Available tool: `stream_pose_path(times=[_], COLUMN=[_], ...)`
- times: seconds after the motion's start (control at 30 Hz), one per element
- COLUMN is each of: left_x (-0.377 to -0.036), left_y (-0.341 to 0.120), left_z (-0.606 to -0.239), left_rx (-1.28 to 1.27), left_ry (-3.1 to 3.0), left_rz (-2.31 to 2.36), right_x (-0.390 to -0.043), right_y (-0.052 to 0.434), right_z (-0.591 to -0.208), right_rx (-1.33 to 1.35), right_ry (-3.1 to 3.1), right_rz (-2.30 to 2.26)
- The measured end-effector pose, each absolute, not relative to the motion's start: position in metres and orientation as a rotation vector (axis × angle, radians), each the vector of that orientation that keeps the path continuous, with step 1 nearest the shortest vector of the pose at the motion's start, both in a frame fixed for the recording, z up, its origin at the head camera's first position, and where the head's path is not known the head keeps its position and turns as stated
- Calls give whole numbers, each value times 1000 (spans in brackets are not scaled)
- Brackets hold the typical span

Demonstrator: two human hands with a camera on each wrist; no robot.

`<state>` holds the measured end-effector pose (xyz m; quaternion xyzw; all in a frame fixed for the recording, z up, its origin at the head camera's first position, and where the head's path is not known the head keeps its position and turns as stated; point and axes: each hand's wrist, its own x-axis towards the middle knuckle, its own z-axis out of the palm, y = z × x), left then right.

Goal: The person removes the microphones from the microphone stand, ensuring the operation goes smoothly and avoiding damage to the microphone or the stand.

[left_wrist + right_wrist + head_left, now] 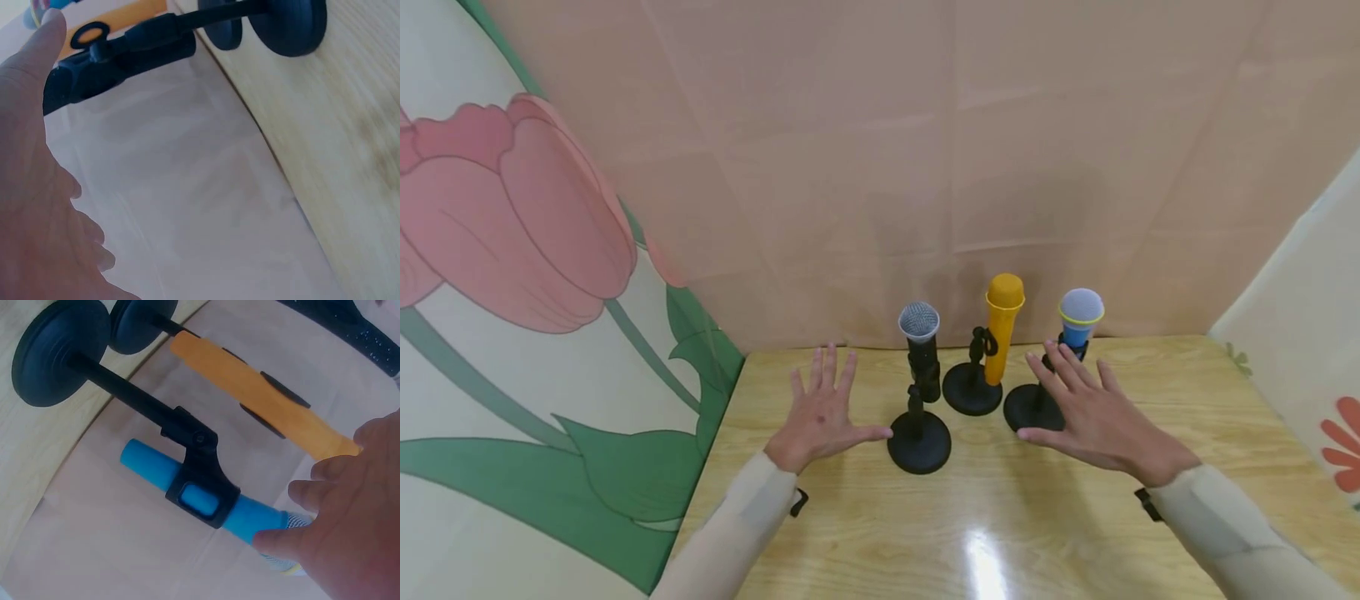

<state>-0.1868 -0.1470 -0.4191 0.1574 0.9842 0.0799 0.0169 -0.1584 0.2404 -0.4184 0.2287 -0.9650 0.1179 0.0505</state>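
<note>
Wooden table underneath, left hand with fingers spread, just left of a black microphone on its stand, right hand likewise splayed before a blue microphone, yellow microphone between and beyond, pinkish backdrop behind.

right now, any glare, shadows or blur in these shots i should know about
Head view: the table has a bright glare patch near the bottom edge, and the backdrop is softly shadowed behind the microphones; left wrist view: hazy and soft overall; right wrist view: dim and slightly soft, though the blue microphone reads clearly enough.
</note>
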Motion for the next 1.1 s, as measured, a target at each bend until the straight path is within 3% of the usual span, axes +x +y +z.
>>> stream_pose_path(times=[1.1], left_x=[-195], left_y=[-119], left_z=[-423], left_rx=[568], left_ry=[3051], left_rz=[292], right_x=[-182], right_y=[208], right_z=[-414], right_rx=[872], right_ry=[-2888], right_rz=[395])
